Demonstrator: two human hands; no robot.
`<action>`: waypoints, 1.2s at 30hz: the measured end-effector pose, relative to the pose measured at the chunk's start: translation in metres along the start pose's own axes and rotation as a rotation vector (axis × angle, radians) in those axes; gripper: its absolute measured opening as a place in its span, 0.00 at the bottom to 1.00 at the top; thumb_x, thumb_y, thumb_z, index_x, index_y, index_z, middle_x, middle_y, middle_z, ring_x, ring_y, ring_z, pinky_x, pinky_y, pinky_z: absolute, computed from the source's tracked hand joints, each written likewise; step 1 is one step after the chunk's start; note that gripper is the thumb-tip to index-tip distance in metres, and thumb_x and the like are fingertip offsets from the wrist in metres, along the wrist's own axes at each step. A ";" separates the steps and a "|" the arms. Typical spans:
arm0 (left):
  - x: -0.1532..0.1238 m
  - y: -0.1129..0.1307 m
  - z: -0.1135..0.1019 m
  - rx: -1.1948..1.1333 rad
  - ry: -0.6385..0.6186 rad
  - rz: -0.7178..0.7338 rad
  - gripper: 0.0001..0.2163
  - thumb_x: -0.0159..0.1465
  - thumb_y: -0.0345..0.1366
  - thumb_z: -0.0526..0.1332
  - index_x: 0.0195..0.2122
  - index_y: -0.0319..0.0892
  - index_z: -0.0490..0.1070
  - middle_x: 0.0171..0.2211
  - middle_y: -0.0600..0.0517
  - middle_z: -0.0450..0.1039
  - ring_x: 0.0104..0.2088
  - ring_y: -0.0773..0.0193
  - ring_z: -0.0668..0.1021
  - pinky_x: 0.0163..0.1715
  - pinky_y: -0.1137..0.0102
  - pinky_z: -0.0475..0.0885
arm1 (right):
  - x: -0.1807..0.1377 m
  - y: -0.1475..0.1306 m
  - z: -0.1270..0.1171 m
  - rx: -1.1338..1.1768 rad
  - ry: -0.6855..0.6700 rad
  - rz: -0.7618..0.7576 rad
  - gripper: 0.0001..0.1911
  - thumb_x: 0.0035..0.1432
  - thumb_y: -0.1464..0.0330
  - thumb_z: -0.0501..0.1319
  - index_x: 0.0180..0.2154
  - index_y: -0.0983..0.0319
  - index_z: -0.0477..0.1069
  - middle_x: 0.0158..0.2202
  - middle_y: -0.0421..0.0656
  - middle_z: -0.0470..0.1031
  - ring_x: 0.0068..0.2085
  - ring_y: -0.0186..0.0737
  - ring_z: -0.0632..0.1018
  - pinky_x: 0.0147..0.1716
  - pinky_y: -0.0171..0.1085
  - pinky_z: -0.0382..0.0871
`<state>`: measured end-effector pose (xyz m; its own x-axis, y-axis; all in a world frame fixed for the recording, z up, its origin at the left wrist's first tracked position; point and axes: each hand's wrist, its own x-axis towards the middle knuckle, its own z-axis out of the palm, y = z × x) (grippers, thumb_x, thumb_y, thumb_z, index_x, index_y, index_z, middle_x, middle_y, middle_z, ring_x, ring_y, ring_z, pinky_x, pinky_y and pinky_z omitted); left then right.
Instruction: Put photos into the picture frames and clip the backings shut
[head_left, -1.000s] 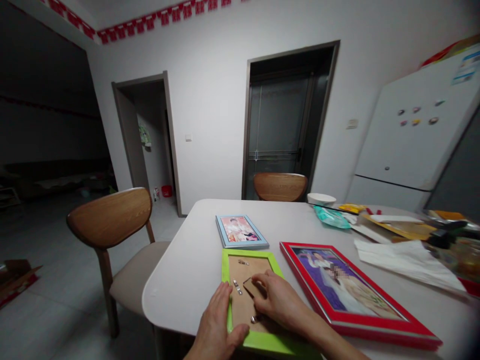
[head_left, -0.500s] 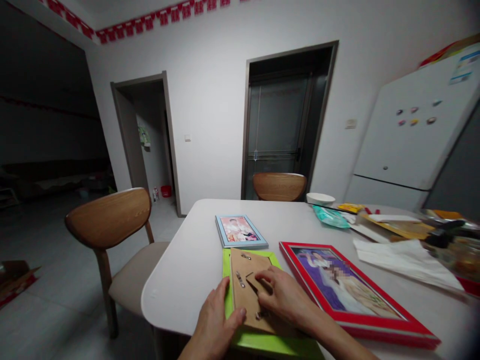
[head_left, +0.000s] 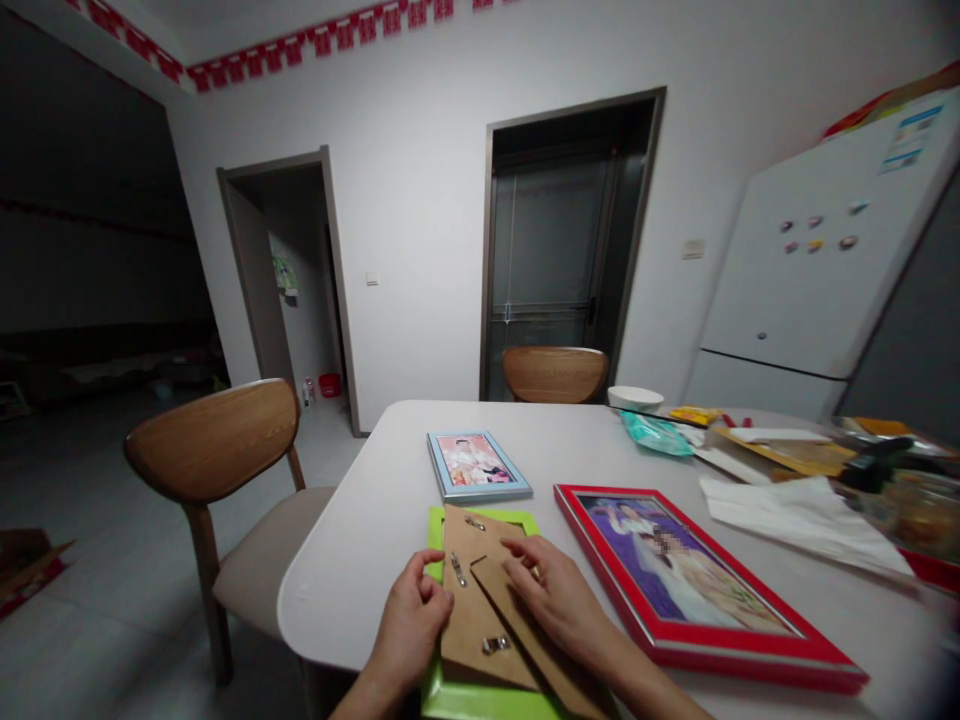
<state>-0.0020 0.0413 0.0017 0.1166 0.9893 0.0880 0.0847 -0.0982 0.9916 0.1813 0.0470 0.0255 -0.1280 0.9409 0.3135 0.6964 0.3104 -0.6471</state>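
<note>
Left hand (head_left: 409, 612) pinches the left edge of a brown rectangular board panel (head_left: 472, 625) between thumb and fingers. Right hand (head_left: 561, 595) has bent fingers on a long brown stand flap (head_left: 553, 668) that angles up off the panel; we can't tell whether it grasps the flap or just rests against it.

Panel location: on top of a lime-green rectangular picture frame (head_left: 480, 700), at the near edge of a white round-cornered table (head_left: 360, 540). We see it skewed relative to the frame, overlapping the left rim, green showing at far and near ends. Three small shiny metal clips (head_left: 458, 570) are visible on its face.

Just beyond the green frame we have a light-blue picture frame (head_left: 487, 493), photo up, lying flat. Right of our right hand: a larger red picture frame (head_left: 735, 643) with silver inner trim, also photo up, near the green one but apart.

Farther right, a crumpled white paper sheet (head_left: 802, 520). Toward the far edge, a teal plastic packet (head_left: 656, 434) in front of a white bowl (head_left: 635, 392)
</note>
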 end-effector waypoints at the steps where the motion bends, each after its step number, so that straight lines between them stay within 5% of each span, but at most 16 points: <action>1: 0.000 0.001 0.000 -0.003 -0.005 -0.003 0.14 0.50 0.31 0.54 0.39 0.38 0.60 0.15 0.64 0.53 0.16 0.73 0.60 0.17 0.79 0.56 | 0.002 0.004 -0.001 -0.054 0.020 -0.007 0.18 0.52 0.68 0.47 0.44 0.63 0.66 0.41 0.46 0.70 0.42 0.39 0.69 0.43 0.36 0.59; 7: -0.001 0.002 -0.001 0.018 0.009 -0.001 0.11 0.49 0.32 0.55 0.35 0.40 0.62 0.14 0.64 0.51 0.15 0.73 0.57 0.16 0.80 0.52 | 0.008 0.028 -0.003 -0.382 -0.042 -0.026 0.14 0.52 0.72 0.48 0.30 0.64 0.71 0.37 0.48 0.69 0.39 0.40 0.68 0.41 0.36 0.58; 14: -0.003 0.001 0.004 0.063 0.073 0.012 0.09 0.50 0.33 0.56 0.34 0.40 0.63 0.14 0.64 0.54 0.16 0.72 0.60 0.17 0.79 0.54 | 0.003 0.025 -0.010 -0.322 -0.120 -0.088 0.13 0.51 0.71 0.49 0.29 0.63 0.72 0.37 0.47 0.69 0.41 0.40 0.67 0.41 0.35 0.57; 19: -0.006 0.003 0.007 0.066 0.112 0.024 0.09 0.51 0.34 0.56 0.34 0.40 0.63 0.15 0.64 0.53 0.16 0.72 0.60 0.17 0.79 0.54 | 0.002 0.023 -0.019 -0.344 -0.245 -0.131 0.14 0.40 0.77 0.51 0.28 0.62 0.72 0.35 0.44 0.72 0.39 0.38 0.69 0.39 0.31 0.57; 27: -0.006 0.003 0.008 -0.030 0.103 0.032 0.10 0.52 0.38 0.56 0.33 0.40 0.61 0.15 0.63 0.53 0.16 0.72 0.60 0.16 0.78 0.54 | 0.009 0.023 -0.015 -0.437 -0.147 -0.074 0.14 0.47 0.76 0.48 0.23 0.63 0.70 0.26 0.46 0.72 0.31 0.39 0.69 0.31 0.33 0.57; 31: -0.002 0.004 -0.011 -0.095 0.132 0.030 0.13 0.51 0.41 0.57 0.35 0.41 0.59 0.15 0.64 0.53 0.15 0.73 0.61 0.17 0.78 0.56 | 0.006 0.028 -0.014 -0.434 -0.115 -0.088 0.14 0.52 0.73 0.47 0.23 0.63 0.69 0.27 0.46 0.72 0.32 0.38 0.69 0.32 0.33 0.57; 36: -0.006 0.007 -0.060 -0.110 0.180 0.003 0.17 0.50 0.45 0.59 0.37 0.42 0.58 0.15 0.64 0.57 0.16 0.71 0.65 0.18 0.78 0.58 | 0.005 0.036 -0.013 -0.369 -0.070 -0.107 0.11 0.52 0.71 0.48 0.26 0.63 0.69 0.29 0.45 0.71 0.35 0.39 0.68 0.34 0.34 0.58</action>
<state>-0.0612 0.0416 0.0142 -0.0632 0.9933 0.0972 -0.0253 -0.0989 0.9948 0.2143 0.0609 0.0128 -0.2528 0.9167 0.3095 0.8821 0.3498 -0.3156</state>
